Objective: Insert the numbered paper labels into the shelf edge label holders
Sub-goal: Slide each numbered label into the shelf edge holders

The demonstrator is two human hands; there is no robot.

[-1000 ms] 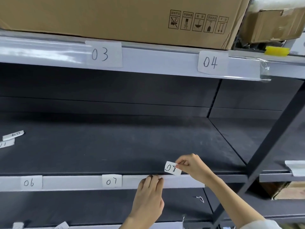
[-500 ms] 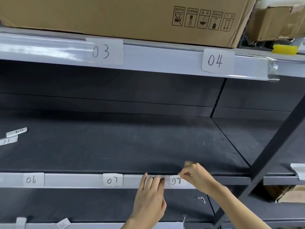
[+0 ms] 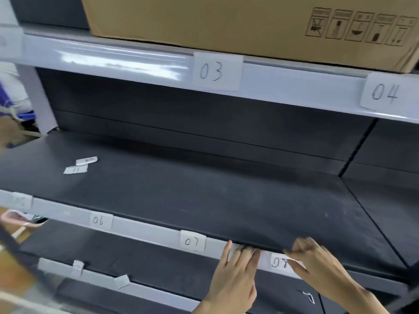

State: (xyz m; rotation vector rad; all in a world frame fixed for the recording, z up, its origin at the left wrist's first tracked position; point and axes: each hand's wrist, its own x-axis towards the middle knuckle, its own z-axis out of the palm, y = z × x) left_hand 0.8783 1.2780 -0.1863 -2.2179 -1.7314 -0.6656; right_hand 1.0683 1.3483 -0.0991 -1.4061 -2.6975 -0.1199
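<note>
White paper, handwritten "08" (image 3: 279, 262), is seen seated in the clear plastic label holder strip (image 3: 158, 232) that runs along the front edge of the dark grey middle shelf (image 3: 204, 196). Its right end is covered by the right hand (image 3: 317, 261), whose fingers are curled at the label's right edge; whether the paper is pinched or only pressed cannot be told, as the hand is blurred. The left hand (image 3: 235, 275) is laid flat against the strip just left of the label, fingers straight and pressing the holder, with nothing gripped.

The strip's long axis runs left to right, sloping down to the right in this view, and the label's long side lies along it. The label sits between the two hands, touching the right one and just beside the fingertips of the left. The right hand is therefore judged the nearer one for any final nudge along the strip.

Further left in the same strip, the white paper labels "07" (image 3: 192, 241) and "06" (image 3: 101, 220) are already seated. Two loose white paper labels (image 3: 79, 166) lie on the shelf surface, well apart to the left, presumably awaiting insertion. Seating of "08" is judged nearly complete.
</note>
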